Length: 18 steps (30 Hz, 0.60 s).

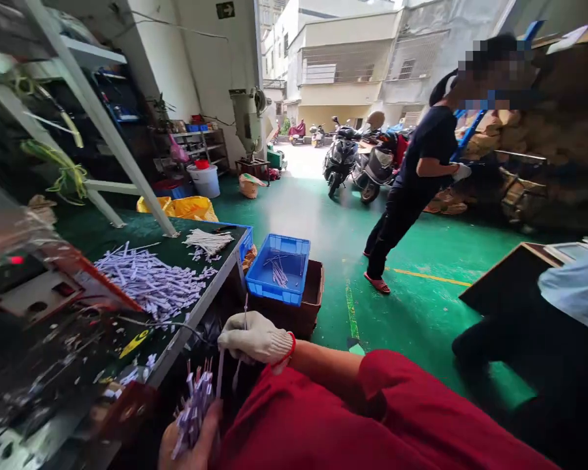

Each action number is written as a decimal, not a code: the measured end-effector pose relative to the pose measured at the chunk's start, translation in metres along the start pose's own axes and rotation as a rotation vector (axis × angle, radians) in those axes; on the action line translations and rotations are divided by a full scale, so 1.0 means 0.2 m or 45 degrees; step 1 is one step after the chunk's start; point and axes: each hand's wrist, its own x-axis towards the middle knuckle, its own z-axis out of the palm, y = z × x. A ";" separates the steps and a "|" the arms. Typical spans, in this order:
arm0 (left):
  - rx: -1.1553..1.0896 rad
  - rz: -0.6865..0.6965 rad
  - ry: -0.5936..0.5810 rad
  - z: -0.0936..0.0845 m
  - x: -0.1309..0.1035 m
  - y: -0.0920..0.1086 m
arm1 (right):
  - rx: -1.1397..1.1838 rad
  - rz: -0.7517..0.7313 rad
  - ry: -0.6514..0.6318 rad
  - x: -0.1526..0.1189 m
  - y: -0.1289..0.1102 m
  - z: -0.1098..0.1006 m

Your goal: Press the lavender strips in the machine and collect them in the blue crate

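Observation:
My bare left hand (203, 437) is closed around a bundle of short lilac wires (196, 398) with thin copper-coloured ends sticking up. Above and to the right of it, my right hand (255, 338), in a white knitted glove with a red cuff, pinches a few thin pale wires (220, 372) that hang below the fingers and poke up above them. On the bench at the left lies a heap of similar lilac wires (149, 277). Just beyond my right hand, a blue plastic crate (255, 287) holds several more.
A white bundle (208, 241) and a yellow tool (134, 343) lie on the dark green bench (147, 225). A machine with an orange edge (93, 281) stands at left. One person (428, 150) stands ahead on the green floor; another person's sleeve (575, 287) shows at right. Motorbikes (340, 156) stand behind.

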 end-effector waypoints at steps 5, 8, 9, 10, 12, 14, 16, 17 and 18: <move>-0.502 -0.426 0.143 -0.07 -0.31 -0.04 | 0.112 -0.277 0.380 0.07 -0.20 -0.15; -0.795 -0.503 0.276 -0.10 -0.43 -0.08 | -0.055 -0.291 0.210 0.19 -0.21 -0.26; -0.867 -0.491 0.337 -0.11 -0.47 -0.10 | -0.249 -0.245 0.057 0.24 -0.17 -0.26; -0.942 -0.466 0.405 -0.12 -0.51 -0.12 | -0.478 -0.187 -0.159 0.29 -0.11 -0.24; -1.162 -0.391 0.684 -0.14 -0.60 -0.16 | -0.895 -0.121 -0.585 0.39 0.05 -0.14; -1.372 -0.410 1.027 -0.16 -0.71 -0.24 | -1.266 -0.148 -0.782 0.47 0.24 0.01; -1.554 -0.526 1.402 -0.15 -0.86 -0.33 | -1.532 -0.210 -0.934 0.53 0.40 0.17; -1.614 -0.586 1.574 -0.14 -0.95 -0.38 | -1.622 -0.225 -1.016 0.55 0.47 0.23; -1.658 -0.644 1.731 -0.12 -1.04 -0.42 | -1.683 -0.218 -1.099 0.58 0.52 0.29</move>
